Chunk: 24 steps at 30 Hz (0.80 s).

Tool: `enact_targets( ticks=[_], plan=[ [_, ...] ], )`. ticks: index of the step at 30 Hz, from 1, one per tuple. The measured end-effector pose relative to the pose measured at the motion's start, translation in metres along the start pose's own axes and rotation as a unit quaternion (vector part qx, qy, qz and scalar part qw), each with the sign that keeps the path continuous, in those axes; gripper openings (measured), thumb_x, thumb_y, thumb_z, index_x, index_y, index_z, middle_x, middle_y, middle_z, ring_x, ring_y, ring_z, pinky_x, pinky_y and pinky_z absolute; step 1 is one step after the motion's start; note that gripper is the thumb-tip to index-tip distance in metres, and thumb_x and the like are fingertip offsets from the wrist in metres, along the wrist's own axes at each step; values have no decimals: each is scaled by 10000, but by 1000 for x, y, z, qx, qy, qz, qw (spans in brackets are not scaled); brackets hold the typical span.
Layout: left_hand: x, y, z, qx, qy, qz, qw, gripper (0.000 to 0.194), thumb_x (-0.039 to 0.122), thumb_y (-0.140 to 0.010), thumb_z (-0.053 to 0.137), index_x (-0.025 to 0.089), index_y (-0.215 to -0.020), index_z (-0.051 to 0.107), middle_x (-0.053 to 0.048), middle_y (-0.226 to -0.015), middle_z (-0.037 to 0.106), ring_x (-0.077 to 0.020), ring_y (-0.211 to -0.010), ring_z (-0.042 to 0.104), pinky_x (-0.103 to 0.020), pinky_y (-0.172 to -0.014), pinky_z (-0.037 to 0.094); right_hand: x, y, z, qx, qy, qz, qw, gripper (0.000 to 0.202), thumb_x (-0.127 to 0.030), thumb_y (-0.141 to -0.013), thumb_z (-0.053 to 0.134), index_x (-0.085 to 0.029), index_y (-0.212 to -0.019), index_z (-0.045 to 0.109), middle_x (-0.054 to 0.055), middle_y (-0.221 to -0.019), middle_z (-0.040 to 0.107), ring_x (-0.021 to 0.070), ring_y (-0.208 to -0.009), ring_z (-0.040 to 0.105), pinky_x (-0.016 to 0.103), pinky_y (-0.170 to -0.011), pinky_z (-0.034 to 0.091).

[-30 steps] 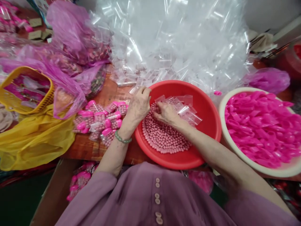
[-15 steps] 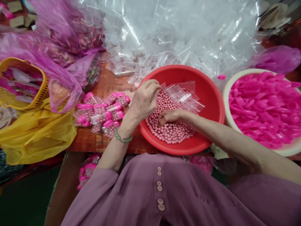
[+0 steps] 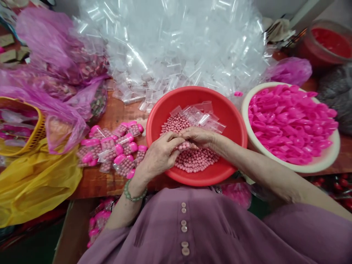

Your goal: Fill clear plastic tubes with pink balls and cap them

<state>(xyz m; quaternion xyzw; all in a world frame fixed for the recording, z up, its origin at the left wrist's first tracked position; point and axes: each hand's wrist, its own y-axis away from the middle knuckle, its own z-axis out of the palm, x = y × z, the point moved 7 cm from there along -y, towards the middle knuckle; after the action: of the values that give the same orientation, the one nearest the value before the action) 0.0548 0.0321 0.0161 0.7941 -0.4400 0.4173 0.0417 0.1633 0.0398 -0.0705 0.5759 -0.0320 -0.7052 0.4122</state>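
Observation:
My left hand (image 3: 161, 152), with a green bead bracelet at its wrist, is closed round a small clear plastic case (image 3: 184, 146) that has pink beads showing in it. My right hand (image 3: 199, 136) curls over the mouth of that case, its fingers bunched on pink beads and partly hidden. Both hands meet above a red basin (image 3: 236, 132). Loose pink beads (image 3: 196, 159) cover part of the basin's floor. Several flat clear cases (image 3: 205, 115) lie at its back, on top of the beads.
Left of the basin lie bead-filled cases with pink caps (image 3: 110, 146). A white basin (image 3: 334, 154) of pink caps (image 3: 291, 124) stands at right. Behind rises a large heap of clear cases (image 3: 176, 47). A yellow bag (image 3: 38, 183) and purple bags (image 3: 46, 33) crowd the left.
My left hand has come down and right to meet my right hand. My right hand has lifted from the loose beads to the case. The view has shifted, showing more on the right.

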Motion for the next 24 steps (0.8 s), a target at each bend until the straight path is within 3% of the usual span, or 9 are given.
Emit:
enact_targets(
  ticks=[3,5,8,10,16,19,22,24],
  plan=[
    [5,-4,-12,63,72,2,995,178,187,-922,566,176,-1078,650,-85,-1093,654,-169,-1026,635,-309,-917,517,-9,13,0,35,42,-18,998,247,-373,-775,627,-167,-661,553,-47,-499,514,74,-430,450,190,-440,382],
    [5,-5,-16,79,118,-27,990,203,211,-929,561,179,-1120,619,-86,-1111,660,-173,-1040,636,-316,-933,512,-19,25,1,58,154,-25,986,235,-380,-814,632,-170,-716,594,-17,-616,605,106,-577,553,219,-581,463],
    [2,-5,-11,51,174,-57,982,229,225,-950,525,183,-1172,561,-78,-1093,664,-164,-998,652,-306,-904,522,-32,42,3,81,366,-41,926,181,-351,-865,603,-187,-885,676,15,-846,702,150,-796,611,259,-762,476],
    [-2,-3,-9,50,205,-76,974,219,242,-962,510,188,-1171,548,-70,-1075,661,-160,-985,660,-305,-900,528,-40,52,-2,115,463,-58,877,204,-327,-891,571,-186,-976,692,39,-939,716,172,-855,613,277,-800,456],
    [-15,1,-20,98,206,-101,968,230,285,-940,566,214,-1158,591,-54,-1087,668,-155,-980,667,-294,-896,541,-57,83,-60,316,522,-57,790,213,-174,-858,529,-125,-978,698,82,-931,720,189,-845,641,260,-769,428],
    [-16,-2,-24,94,211,-101,968,217,275,-941,562,203,-1143,589,-58,-1087,680,-162,-998,674,-299,-906,543,-53,85,-67,295,570,-20,767,200,-198,-869,549,-130,-989,694,92,-948,723,198,-870,651,259,-774,427],
    [-15,-7,-20,62,205,-98,972,183,272,-942,553,184,-1102,572,-71,-1084,688,-164,-984,676,-298,-879,545,-42,76,-55,242,636,29,732,256,-324,-893,597,-143,-1060,665,132,-1027,719,242,-941,656,291,-795,442],
    [-16,-9,-18,68,224,-109,966,186,273,-948,536,187,-1112,551,-76,-1095,682,-166,-985,675,-306,-874,543,-35,69,-45,240,670,61,700,353,-407,-891,612,-136,-1116,629,170,-1052,712,280,-982,654,321,-803,456]
  ],
)
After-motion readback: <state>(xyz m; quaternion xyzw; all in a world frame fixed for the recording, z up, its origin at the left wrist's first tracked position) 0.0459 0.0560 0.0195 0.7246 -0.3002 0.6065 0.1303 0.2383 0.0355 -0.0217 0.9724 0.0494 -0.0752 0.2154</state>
